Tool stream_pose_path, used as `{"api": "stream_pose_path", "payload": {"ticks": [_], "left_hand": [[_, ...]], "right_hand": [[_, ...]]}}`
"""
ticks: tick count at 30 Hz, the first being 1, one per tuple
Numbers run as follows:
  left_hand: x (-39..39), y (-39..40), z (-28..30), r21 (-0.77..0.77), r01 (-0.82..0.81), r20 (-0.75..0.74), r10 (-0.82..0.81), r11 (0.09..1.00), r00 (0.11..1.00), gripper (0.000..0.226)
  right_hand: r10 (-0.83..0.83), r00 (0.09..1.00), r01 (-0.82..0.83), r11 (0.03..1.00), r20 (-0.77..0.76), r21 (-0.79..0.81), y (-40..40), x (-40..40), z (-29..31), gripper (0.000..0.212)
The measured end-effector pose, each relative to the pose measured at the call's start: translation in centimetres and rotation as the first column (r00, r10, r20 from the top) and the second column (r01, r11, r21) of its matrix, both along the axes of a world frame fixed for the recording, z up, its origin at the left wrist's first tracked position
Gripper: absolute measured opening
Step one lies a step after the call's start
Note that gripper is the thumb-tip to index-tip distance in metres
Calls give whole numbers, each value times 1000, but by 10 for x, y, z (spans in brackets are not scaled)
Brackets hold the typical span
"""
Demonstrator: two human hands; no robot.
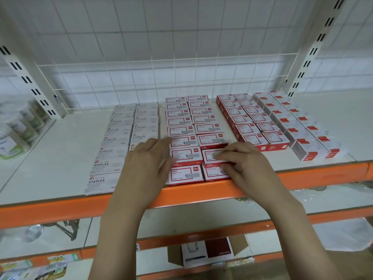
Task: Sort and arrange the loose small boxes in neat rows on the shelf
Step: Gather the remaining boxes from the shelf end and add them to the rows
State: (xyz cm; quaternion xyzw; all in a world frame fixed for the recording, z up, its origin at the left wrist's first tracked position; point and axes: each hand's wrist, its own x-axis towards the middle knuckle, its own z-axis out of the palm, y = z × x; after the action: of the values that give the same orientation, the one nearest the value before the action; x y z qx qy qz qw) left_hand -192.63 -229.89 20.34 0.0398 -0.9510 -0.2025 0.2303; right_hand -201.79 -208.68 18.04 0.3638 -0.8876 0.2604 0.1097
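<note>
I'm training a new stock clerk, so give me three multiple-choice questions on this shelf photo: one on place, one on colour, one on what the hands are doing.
1. Where do the white staples boxes lie?
A. Left of the red and white boxes
B. Far right
C. Shelf below

2. What colour is the shelf's front edge?
A. Blue
B. Orange
C. Green

3. What are the hands doing?
A. Hanging idle
B. Lifting a jar
C. Resting on boxes

Answers: 1 A, they sit left of the red and white boxes. 2 B, the beam is orange. 3 C, the left hand and right hand lie on the front boxes.

The white shelf (60, 142) with an orange front edge carries neat rows of white staple boxes (113, 150), red-and-white staple boxes (183, 126) and jars (18, 126).
</note>
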Motion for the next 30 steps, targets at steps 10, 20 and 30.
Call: {"api": "stream_pose_path", "payload": {"ticks": [10,20,30], "left_hand": [[-13,12,10,-23,52,74,-50,998,996,42],[-63,94,25,-59,256,155,-244,965,957,44],[-111,258,25,-53,451,108,-444,891,890,42]], "right_hand": [[-63,997,60,996,52,61,-8,-1,9,33],[-329,944,329,944,-18,4,94,2,18,35],[-541,840,539,841,-37,-42,269,-7,22,31]]}}
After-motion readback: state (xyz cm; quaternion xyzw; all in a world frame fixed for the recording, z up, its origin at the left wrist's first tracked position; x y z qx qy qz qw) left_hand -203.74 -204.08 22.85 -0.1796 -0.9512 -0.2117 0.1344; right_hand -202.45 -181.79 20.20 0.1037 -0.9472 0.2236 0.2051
